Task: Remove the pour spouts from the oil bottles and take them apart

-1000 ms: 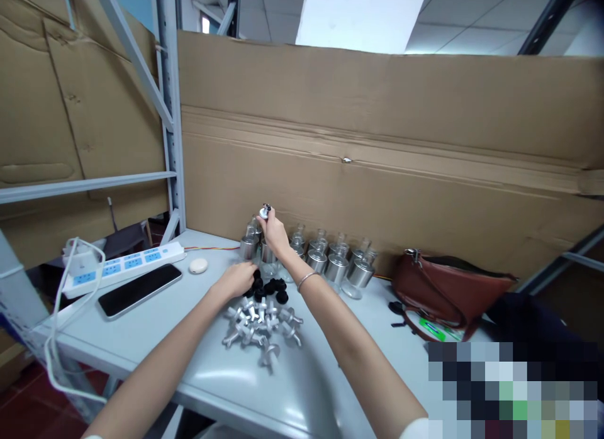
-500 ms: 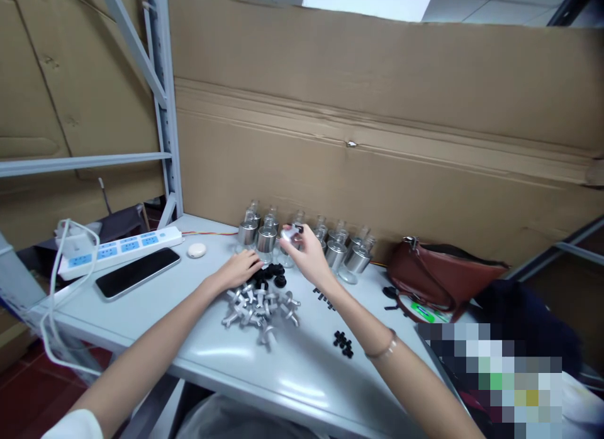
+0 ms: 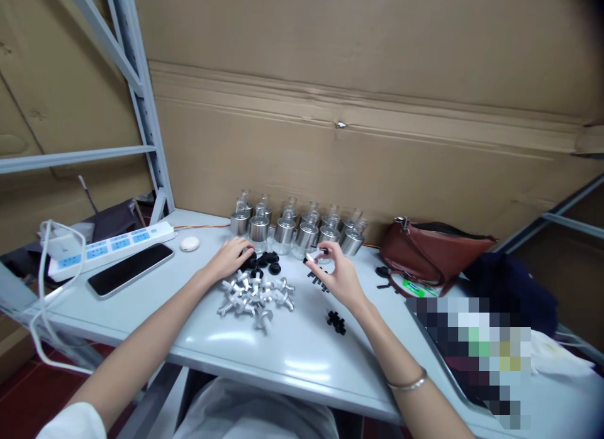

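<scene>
My right hand (image 3: 337, 275) is raised a little above the grey table (image 3: 292, 357), fingers pinched on a small silver and black part (image 3: 313, 256). My left hand (image 3: 232, 258) rests on the table with curled fingers at a cluster of black rubber caps (image 3: 265, 261); whether it holds one I cannot tell. A pile of silver T-shaped fittings (image 3: 255, 294) lies just in front of it. A row of several small glass bottles with silver collars (image 3: 295, 222) stands along the cardboard wall behind both hands.
A few black parts (image 3: 336, 321) lie near my right wrist. A power strip (image 3: 111, 247), a black phone (image 3: 129, 269) and a white puck (image 3: 189, 243) sit at the left. A brown leather bag (image 3: 431, 250) lies at the right. Cardboard (image 3: 358, 112) backs the table.
My right hand came back from the bottle row toward me and to the right, now pinching a small part. My left hand stayed at the black caps. The view tilted down.
</scene>
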